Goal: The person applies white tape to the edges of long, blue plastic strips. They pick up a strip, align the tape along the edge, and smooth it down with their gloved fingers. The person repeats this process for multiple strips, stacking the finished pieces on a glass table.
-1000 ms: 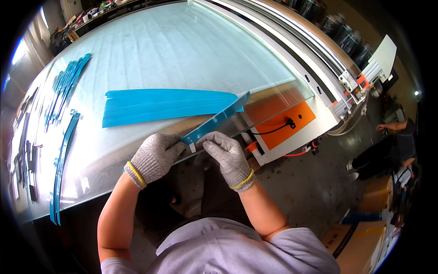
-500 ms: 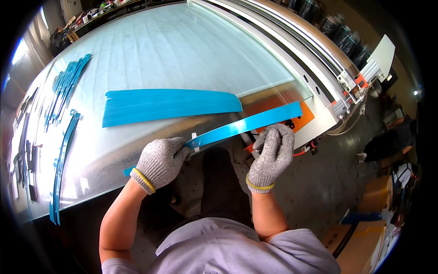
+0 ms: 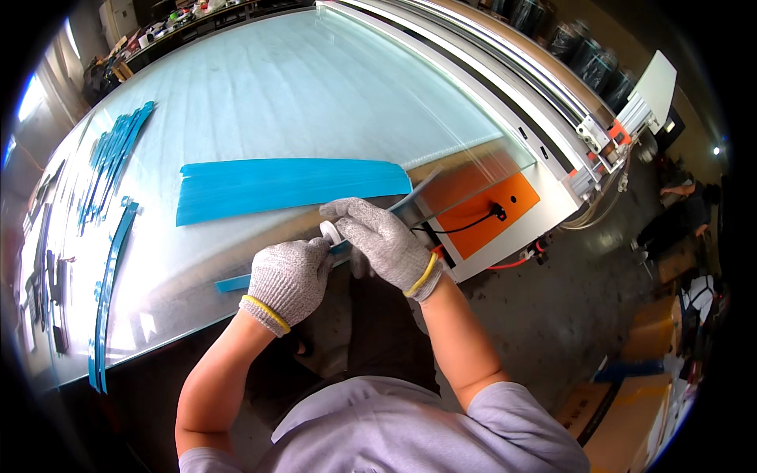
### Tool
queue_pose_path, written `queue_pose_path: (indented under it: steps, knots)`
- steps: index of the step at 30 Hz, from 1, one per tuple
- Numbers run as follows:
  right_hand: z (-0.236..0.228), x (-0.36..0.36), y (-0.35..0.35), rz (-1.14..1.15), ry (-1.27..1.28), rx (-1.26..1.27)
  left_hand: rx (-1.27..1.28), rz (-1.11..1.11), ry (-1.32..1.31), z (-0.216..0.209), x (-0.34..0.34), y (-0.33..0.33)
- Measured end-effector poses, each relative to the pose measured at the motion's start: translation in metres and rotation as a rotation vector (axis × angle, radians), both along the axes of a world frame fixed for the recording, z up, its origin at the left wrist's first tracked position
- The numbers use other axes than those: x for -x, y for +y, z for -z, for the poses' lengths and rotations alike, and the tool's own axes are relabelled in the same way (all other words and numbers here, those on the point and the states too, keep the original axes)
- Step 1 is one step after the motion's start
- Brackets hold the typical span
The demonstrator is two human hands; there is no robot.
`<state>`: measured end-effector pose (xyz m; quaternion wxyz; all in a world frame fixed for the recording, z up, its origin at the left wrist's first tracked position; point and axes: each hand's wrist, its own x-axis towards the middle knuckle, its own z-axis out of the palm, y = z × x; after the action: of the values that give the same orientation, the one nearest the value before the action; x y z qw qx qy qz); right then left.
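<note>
Both my hands wear grey knit gloves with yellow cuffs, just off the table's front edge. My left hand (image 3: 290, 277) is closed around a long blue strip (image 3: 231, 284), whose short end sticks out to the left. My right hand (image 3: 382, 243) is wrapped over the same strip close by, its fingers bent toward the left hand. Beyond the right hand the strip's far part shows, turned on edge and greyish. Between the hands stands a small white curved piece (image 3: 330, 232), loop-like; its exact kind cannot be made out. A flat stack of blue strips (image 3: 292, 188) lies ahead on the glass.
The large glass-topped table (image 3: 315, 94) spreads ahead. More narrow blue strips (image 3: 110, 292) and dark pieces (image 3: 57, 303) lie at its left. A white rail machine (image 3: 544, 118) borders the right, with an orange panel (image 3: 505, 206) and cable. Cardboard boxes (image 3: 631, 418) stand lower right; another person (image 3: 670, 221) is farther right.
My right hand has moved left, next to my left hand. The strip has turned from showing its broad blue face to its edge. The white piece now stands up, more curved.
</note>
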<state>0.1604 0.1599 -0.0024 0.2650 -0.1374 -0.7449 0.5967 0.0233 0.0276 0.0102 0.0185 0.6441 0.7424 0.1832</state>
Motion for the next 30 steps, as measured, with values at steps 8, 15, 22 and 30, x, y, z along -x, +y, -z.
queue_pose_path:
  steps: [8,15,22,30]
  knots:
    - [-0.043,-0.016,-0.012,-0.134,0.080,0.568,0.038,-0.036,-0.057,-0.005,0.002,0.001]
    - [-0.011,-0.038,-0.033,-0.056,0.154,0.493,0.034,-0.022,-0.757,-0.018,0.010,-0.009]
    - [0.002,-0.027,-0.052,0.212,0.104,0.312,-0.051,-0.023,-0.851,-0.017,-0.010,-0.023]
    - [0.008,-0.022,-0.072,0.425,0.033,-0.255,-0.132,-0.162,-0.594,-0.006,-0.028,-0.022]
